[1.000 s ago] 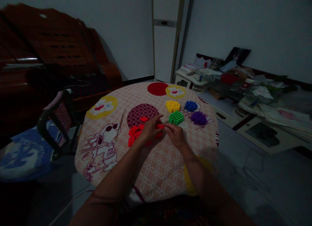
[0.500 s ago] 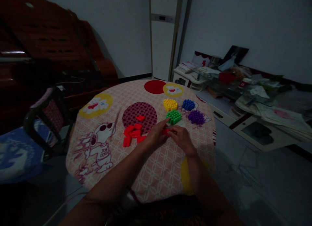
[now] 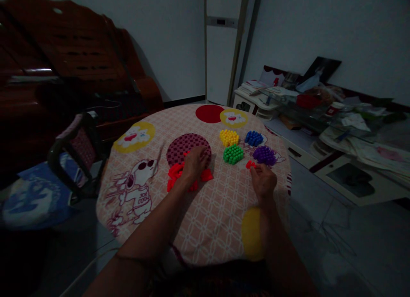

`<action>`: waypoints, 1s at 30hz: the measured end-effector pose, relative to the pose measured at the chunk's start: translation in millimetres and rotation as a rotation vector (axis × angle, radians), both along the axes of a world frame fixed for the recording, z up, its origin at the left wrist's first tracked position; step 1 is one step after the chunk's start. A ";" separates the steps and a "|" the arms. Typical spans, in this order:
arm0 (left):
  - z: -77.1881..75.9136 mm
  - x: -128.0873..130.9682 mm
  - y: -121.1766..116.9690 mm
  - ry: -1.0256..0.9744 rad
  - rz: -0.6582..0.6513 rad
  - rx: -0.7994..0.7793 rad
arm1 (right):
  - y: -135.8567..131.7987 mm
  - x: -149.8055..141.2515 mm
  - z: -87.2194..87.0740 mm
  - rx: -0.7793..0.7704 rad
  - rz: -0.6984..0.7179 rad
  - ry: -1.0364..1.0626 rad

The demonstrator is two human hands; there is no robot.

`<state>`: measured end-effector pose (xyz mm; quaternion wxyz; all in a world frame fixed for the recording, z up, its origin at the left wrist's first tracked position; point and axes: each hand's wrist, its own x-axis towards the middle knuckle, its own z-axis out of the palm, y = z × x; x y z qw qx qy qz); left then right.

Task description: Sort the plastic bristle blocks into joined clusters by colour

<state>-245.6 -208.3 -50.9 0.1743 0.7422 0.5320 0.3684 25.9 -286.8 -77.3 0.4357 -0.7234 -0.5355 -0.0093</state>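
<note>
A pile of loose red pieces (image 3: pixel 177 176) lies on the round table's patterned cloth (image 3: pixel 205 211). My left hand (image 3: pixel 194 161) rests on that pile with its fingers curled down over the pieces. My right hand (image 3: pixel 263 180) is off to the right, pinching a small red piece (image 3: pixel 250 164) just below the purple cluster (image 3: pixel 264 154). Green (image 3: pixel 233 154), yellow (image 3: pixel 229 137) and blue (image 3: pixel 254 138) clusters of pieces stand beyond my hands.
A dark chair (image 3: pixel 75 154) stands at the table's left, with a wooden sofa (image 3: pixel 64 74) behind it. Low cabinets (image 3: pixel 320 130) piled with papers and clutter run along the right wall. A white door (image 3: pixel 222 49) is at the back.
My hands were joined over a red piece near the green cluster. They have parted: the left went back onto the red pile, the right carried a red piece rightward toward the purple cluster.
</note>
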 end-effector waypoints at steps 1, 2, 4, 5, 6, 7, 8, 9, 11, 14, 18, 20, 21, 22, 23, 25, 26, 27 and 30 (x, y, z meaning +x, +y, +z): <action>3.5 -7.6 5.1 0.033 0.070 0.012 | -0.2 1.7 -1.5 -0.019 -0.007 -0.026; 6.1 -15.2 10.0 0.066 0.139 0.012 | -0.7 2.5 -2.8 -0.039 -0.007 -0.046; 7.8 -30.2 18.7 0.133 0.250 -0.050 | -1.7 2.3 -4.4 -0.067 -0.004 -0.065; 6.8 -36.9 22.4 0.164 0.280 -0.104 | -2.2 1.9 -4.9 -0.070 -0.005 -0.067; 4.9 -42.9 25.3 0.189 0.289 -0.159 | -2.5 1.6 -5.2 -0.069 -0.006 -0.063; 2.5 -47.7 27.6 0.209 0.279 -0.200 | -2.7 1.3 -5.3 -0.066 -0.006 -0.056; 0.0 -51.3 29.1 0.224 0.257 -0.217 | -2.7 1.3 -5.4 -0.063 -0.006 -0.047; -2.0 -53.6 29.9 0.237 0.231 -0.210 | -2.6 1.4 -5.5 -0.063 -0.008 -0.034; -3.2 -54.2 29.6 0.255 0.199 -0.155 | -2.2 2.1 -5.6 -0.070 -0.011 -0.002; 2.5 -44.9 25.1 0.201 0.194 -0.098 | -1.3 3.2 -6.5 -0.077 -0.004 0.043; 11.4 -12.7 9.9 -0.009 0.061 -0.099 | -0.9 3.2 -7.9 -0.057 0.023 0.088; 11.6 11.7 -1.7 -0.086 -0.084 -0.103 | -1.4 2.8 -7.3 -0.042 0.036 0.115; 10.8 25.1 -7.9 -0.101 -0.164 -0.100 | -1.7 2.8 -6.7 -0.031 0.037 0.127; 9.8 38.8 -13.7 -0.096 -0.236 -0.095 | -2.2 2.9 -5.9 -0.020 0.035 0.135; 8.7 52.4 -19.0 -0.081 -0.293 -0.083 | -2.7 3.4 -5.1 -0.007 0.033 0.137; 6.7 77.7 -26.8 -0.033 -0.382 -0.065 | -3.4 5.1 -4.3 0.016 0.031 0.130; 5.6 88.9 -29.2 -0.011 -0.411 -0.060 | -3.6 6.3 -4.5 0.027 0.032 0.132; 4.1 98.8 -30.6 0.005 -0.428 -0.057 | -3.5 7.6 -5.2 0.037 0.035 0.142; -3.6 120.8 -31.3 0.000 -0.426 -0.017 | -2.6 10.8 -8.9 0.052 0.040 0.195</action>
